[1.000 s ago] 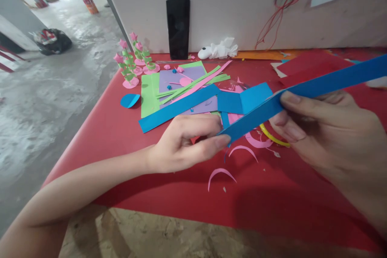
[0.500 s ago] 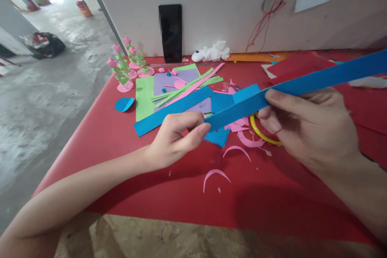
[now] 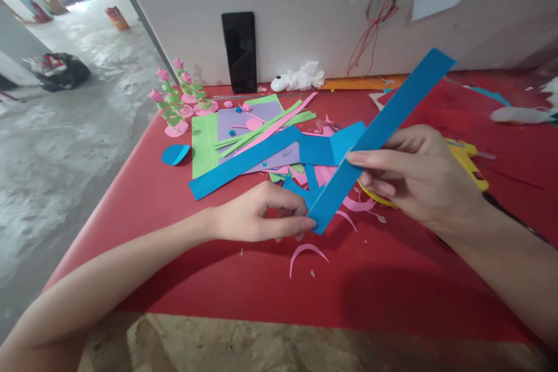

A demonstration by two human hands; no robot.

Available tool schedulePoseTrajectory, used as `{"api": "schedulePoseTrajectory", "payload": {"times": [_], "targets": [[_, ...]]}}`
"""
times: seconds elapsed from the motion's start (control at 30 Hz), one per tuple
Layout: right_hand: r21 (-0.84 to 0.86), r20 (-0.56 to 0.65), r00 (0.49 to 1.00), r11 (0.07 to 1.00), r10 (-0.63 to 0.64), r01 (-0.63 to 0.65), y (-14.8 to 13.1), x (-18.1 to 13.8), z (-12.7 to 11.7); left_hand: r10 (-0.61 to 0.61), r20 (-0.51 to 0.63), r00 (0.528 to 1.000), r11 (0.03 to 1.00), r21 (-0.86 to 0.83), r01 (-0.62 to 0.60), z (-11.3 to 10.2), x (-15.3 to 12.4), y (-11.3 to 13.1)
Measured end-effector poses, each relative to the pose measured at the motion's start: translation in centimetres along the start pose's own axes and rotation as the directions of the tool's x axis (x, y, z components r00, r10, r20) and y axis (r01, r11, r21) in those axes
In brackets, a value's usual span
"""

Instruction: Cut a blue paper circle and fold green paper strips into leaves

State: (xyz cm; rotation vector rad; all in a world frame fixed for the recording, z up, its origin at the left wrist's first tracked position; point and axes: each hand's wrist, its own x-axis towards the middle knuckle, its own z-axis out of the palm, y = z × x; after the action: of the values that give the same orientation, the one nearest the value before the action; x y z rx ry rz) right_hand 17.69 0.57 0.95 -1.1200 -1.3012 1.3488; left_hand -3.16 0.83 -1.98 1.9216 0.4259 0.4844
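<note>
The blue strip (image 3: 399, 106) has been tilted steeper (its far end now visible), pinched low by the left hand (image 3: 257, 218), midway by the right hand (image 3: 418, 180).

- We've got a black phone (image 3: 239, 51) propped upright against the white wall at the back of the red desk (image 3: 183, 267).
- Pink paper flowers (image 3: 176, 99) on green stems stand near the desk's left edge, with a blue paper circle (image 3: 175, 154) just in front of them.
- A green sheet (image 3: 204, 142) and a purple sheet (image 3: 244, 119) lie under loose strips.
- Yellow glue gun (image 3: 466, 160) over on the right, and a crumpled white tissue (image 3: 305, 77) by the wall.
</note>
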Motion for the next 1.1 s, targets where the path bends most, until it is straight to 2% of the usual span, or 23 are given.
{"api": "schedulePoseTrajectory", "payload": {"times": [0.2,0.3,0.43,0.57,0.63,0.7,0.77,0.97,1.03,1.1], "targets": [[-0.071,0.114,0.991,0.995,0.073,-0.065,1.1,0.1,0.3,-0.065,0.12,0.991,0.996,-0.055,0.072,0.7,0.2,-0.3],[-0.11,0.14,0.988,0.993,0.064,-0.049,1.4,0.1,0.5,-0.029,0.123,0.992,0.999,-0.035,0.034,1.0,0.3,-0.7],[-0.143,0.117,0.993,0.99,0.004,0.013,1.5,0.1,0.4,0.05,0.021,0.999,0.996,0.076,-0.051,1.2,0.1,-1.0],[-0.155,0.125,0.992,0.988,0.021,-0.001,1.3,0.1,0.1,0.163,-0.003,0.987,0.986,0.029,-0.162,0.7,0.0,-0.8],[-0.184,0.199,0.977,0.982,0.076,-0.039,1.1,0.0,0.2,0.147,-0.174,0.974,0.989,0.036,-0.143,0.3,0.1,-0.6],[-0.223,0.281,0.951,0.972,0.133,-0.07,1.0,-0.4,0.5,0.074,-0.403,0.912,0.997,0.008,-0.077,0.0,0.2,-0.4],[-0.247,0.332,0.928,0.965,0.169,-0.088,1.0,-0.7,1.0,0.013,-0.5,0.866,0.995,-0.079,-0.06,0.0,0.4,-0.4],[-0.24,0.448,0.856,0.957,0.259,-0.164,1.2,-1.0,2.0,-0.045,-0.394,0.918,0.979,-0.201,-0.038,0.6,0.6,-0.3],[-0.221,0.456,0.843,0.954,0.284,-0.202,1.1,-1.1,2.0,-0.007,-0.386,0.922,0.978,-0.195,-0.074,0.8,0.6,-0.3],[-0.194,0.46,0.836,0.953,0.299,-0.234,1.0,-1.2,2.0,0.078,-0.414,0.907,0.98,-0.135,-0.146,0.8,0.6,-0.3]]}}
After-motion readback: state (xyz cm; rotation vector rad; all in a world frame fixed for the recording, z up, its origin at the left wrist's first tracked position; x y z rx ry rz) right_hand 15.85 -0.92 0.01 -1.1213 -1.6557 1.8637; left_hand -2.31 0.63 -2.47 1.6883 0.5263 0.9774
